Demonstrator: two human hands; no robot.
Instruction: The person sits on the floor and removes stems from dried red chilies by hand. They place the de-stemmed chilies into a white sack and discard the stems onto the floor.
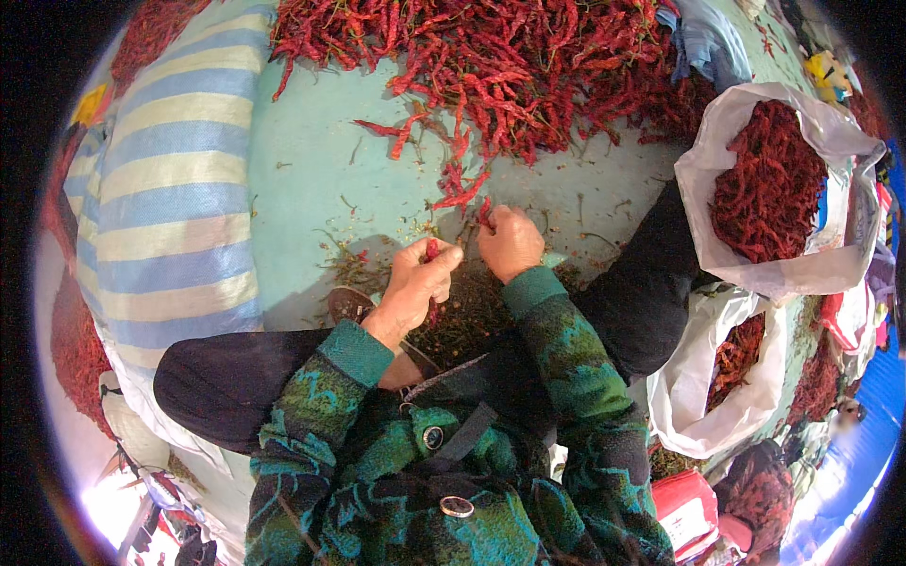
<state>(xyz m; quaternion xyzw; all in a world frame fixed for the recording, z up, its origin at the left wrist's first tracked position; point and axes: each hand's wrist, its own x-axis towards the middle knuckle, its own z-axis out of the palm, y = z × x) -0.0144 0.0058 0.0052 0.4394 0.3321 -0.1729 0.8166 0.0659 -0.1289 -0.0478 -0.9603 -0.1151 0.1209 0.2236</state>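
My left hand [414, 283] is closed around a dried red chili pepper [432, 249], whose ends show above and below the fingers. Beside it on the right, my right hand [512, 244] pinches another red chili [485, 214] at its fingertips. A few loose chilies [460, 194] lie just beyond both hands, trailing from a large heap of dried red chilies [495, 78] at the top of the view. Below my hands, between my crossed legs, is a dark pile of stems and bits [474, 304].
A blue-and-cream striped woven sack [177, 191] lies full on the left. To the right stand a white sack of chilies [768, 184] and a smaller white sack [740, 368]. Blue cloth [708, 39] rests by the heap. Another person [757, 488] is at lower right.
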